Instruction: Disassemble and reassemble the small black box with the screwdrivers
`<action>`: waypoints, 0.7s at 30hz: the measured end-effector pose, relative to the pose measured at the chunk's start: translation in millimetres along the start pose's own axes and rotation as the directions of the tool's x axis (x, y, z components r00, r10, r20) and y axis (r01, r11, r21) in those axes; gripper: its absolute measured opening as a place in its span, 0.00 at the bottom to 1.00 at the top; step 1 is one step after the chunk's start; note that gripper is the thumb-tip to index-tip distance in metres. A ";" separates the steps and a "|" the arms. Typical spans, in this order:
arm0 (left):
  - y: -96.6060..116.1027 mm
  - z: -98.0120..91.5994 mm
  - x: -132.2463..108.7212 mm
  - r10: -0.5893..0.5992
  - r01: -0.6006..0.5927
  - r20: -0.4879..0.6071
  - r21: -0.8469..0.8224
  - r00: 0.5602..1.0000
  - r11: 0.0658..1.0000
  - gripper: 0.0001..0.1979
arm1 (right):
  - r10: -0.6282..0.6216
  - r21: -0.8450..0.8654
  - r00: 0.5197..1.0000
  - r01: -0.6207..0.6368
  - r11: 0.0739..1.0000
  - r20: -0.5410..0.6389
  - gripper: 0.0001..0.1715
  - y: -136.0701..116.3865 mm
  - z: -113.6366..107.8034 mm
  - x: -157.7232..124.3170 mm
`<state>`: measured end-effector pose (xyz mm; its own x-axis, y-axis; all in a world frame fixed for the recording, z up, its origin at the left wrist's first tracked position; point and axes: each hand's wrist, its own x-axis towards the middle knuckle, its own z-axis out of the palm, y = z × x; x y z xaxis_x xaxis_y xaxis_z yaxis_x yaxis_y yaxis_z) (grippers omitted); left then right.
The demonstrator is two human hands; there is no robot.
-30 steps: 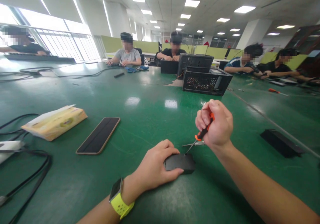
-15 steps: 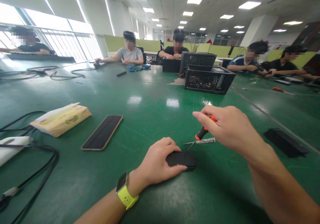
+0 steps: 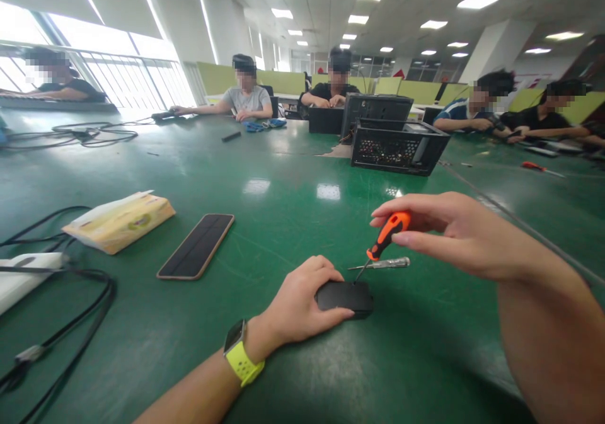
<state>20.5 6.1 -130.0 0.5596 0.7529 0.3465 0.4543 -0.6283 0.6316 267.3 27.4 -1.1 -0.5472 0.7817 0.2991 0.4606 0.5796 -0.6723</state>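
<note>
A small black box (image 3: 347,299) lies on the green tabletop, and my left hand (image 3: 300,301) is closed round its left end, thumb along the near side and fingers along the far side. In my right hand (image 3: 444,229) is an orange and black screwdriver (image 3: 390,234), its handle between thumb and fingers. The shaft slants down to the left, and its tip meets the top of the box near the far edge. Just behind the box lies a slim clear-handled screwdriver (image 3: 390,263).
A phone (image 3: 196,246), a tissue pack (image 3: 123,221), a white power strip (image 3: 35,273) and black cables (image 3: 89,323) lie to the left. Computer cases (image 3: 397,150) stand farther back. Several people sit round the table. Another orange screwdriver (image 3: 534,166) lies at the far right.
My right hand has turned and its fingers have loosened round the screwdriver handle, showing more of it. The left hand keeps its hold on the box. The view has shifted slightly.
</note>
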 end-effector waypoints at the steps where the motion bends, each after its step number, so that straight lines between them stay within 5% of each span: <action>1: -0.4 0.3 -0.1 0.000 0.000 0.001 -0.007 1.000 1.000 0.18 | 0.008 -0.066 1.000 -0.008 0.998 -0.007 0.15 1.1 -1.1 0.4; 4: -0.4 1.3 0.0 -0.006 0.006 0.007 -0.024 1.000 1.000 0.18 | 0.045 -0.278 0.997 -0.062 0.959 -0.068 0.13 2.8 -1.7 2.5; 8: 0.9 3.3 -0.2 -0.004 0.003 -0.005 -0.056 1.000 0.998 0.18 | 0.079 -0.454 0.961 -0.196 0.869 -0.263 0.32 3.8 4.0 5.7; 11: 0.7 4.8 -0.8 0.003 -0.005 -0.028 -0.077 1.000 0.997 0.18 | 0.062 -0.534 0.946 -0.233 0.813 -0.318 0.34 5.1 8.3 7.4; 16: -2.5 6.1 -0.7 0.028 -0.031 -0.049 -0.074 0.998 0.997 0.18 | -0.010 -0.456 0.995 -0.038 0.889 -0.103 0.14 5.6 1.2 3.2; 21: -4.0 6.1 0.1 0.044 -0.048 -0.056 -0.074 0.997 0.996 0.19 | 0.043 -0.290 0.995 -0.013 0.957 0.095 0.18 -2.5 -15.2 -7.2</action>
<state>22.9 7.5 -136.6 0.5391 0.7344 0.4123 0.3743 -0.6475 0.6638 280.7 23.8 8.7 -0.5909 0.7805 0.2044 0.6510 0.6109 -0.4505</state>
